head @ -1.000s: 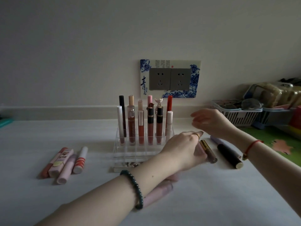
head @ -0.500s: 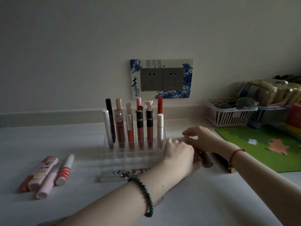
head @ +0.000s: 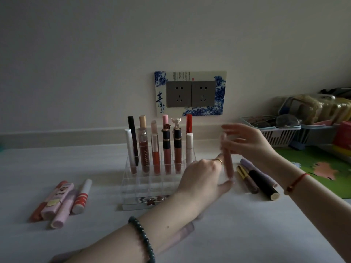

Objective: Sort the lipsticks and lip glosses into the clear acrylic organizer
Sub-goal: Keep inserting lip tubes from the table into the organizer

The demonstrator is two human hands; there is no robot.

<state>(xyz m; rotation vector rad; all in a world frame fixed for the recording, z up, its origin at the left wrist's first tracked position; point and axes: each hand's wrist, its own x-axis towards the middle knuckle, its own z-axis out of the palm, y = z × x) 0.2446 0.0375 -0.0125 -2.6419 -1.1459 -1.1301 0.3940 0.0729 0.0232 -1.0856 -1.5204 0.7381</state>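
Grip first: our left hand [head: 203, 177] pinches a pink gloss tube [head: 228, 162] low on its barrel. The thumb [head: 225, 186] is tucked under the bottom end and the ringed finger lies against the side. That keeps the tube nearly upright in the air, just right of the clear acrylic organizer [head: 152, 188]. We judge it is held this way because the cells take their tubes end-down.

Our right hand [head: 248, 143] is spread, its fingers relaxed around the tube's cap. Motion blur there leaves us unsure whether the fingertips actually touch it. We read that hand as steadying or guiding the top.

Moving outward, the standing glosses [head: 167, 149] fill the organizer's back rows, caps up. The nearer cells look vacant, so we expect this tube to go into one of them.

On the worktop [head: 247, 234], just right of the held tube, a gold-capped gloss [head: 247, 179], a black tube [head: 264, 185] and a lilac tube [head: 252, 166] lie side by side, close under our right wrist. Well to the organizer's left, a small cluster of pink and red tubes [head: 62, 202] waits flat. One more pinkish tube [head: 182, 234] lies partly covered by our left forearm.
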